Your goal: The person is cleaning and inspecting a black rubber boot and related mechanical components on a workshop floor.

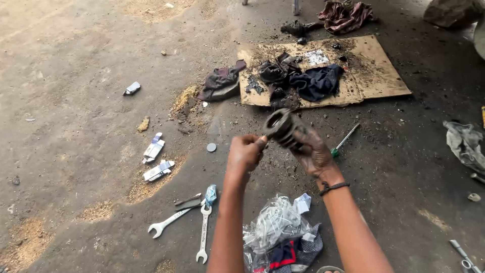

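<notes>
While a dark, greasy metal cylinder (pixel 282 127) is being held up above the ground, it is being gripped from the side and beneath by the right hand (pixel 312 151), whose fingers are being wrapped closed around its body. The open ringed end of the cylinder is being turned toward the camera. The left hand (pixel 246 151) is being kept closed at the near rim of the cylinder, with its fingertips being pressed against the edge; whether something small is being pinched there cannot be told. A dark band (pixel 333 187) is being worn on the right wrist.

Directly below the forearms, a crumpled clear plastic bag (pixel 275 222) is lying on a striped cloth (pixel 298 250). Just left of it, two open-ended wrenches (pixel 184 225) are lying side by side on the ground, with a small flat metal piece (pixel 188 201) near their upper ends. A green-handled screwdriver (pixel 344 139) is lying on the ground just right of the right hand. A small round disc (pixel 211 147) is lying left of the left hand.

Farther out, a sheet of cardboard (pixel 379 76) is bearing dark oily rags (pixel 316 81) and black dirt. Torn white cartons (pixel 155 159) are lying well apart to the left, on the dusty concrete floor (pixel 76 60).
</notes>
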